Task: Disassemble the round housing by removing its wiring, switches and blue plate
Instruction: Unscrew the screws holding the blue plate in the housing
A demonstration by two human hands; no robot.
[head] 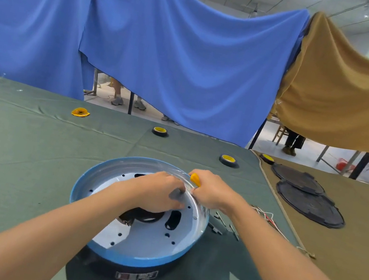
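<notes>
- Round housing (102, 264) sits on the green desk (29, 149), right in front of the person, with the blue plate (151, 237) still on top of it.
- A bunch of wires (266, 216) lies on the desk to the right, out of the housing, so that part looks done.
- Small screws (217, 229) lie just beside the housing.
- The right hand (211, 191) has a tight grip on a yellow tool (195, 179) at the far rim of the plate.
- The left hand (159, 192) rests inside the plate with bent fingers; whether its grip holds anything cannot be told.
- Left to do, it seems: get the blue plate off. No switches can be seen.
</notes>
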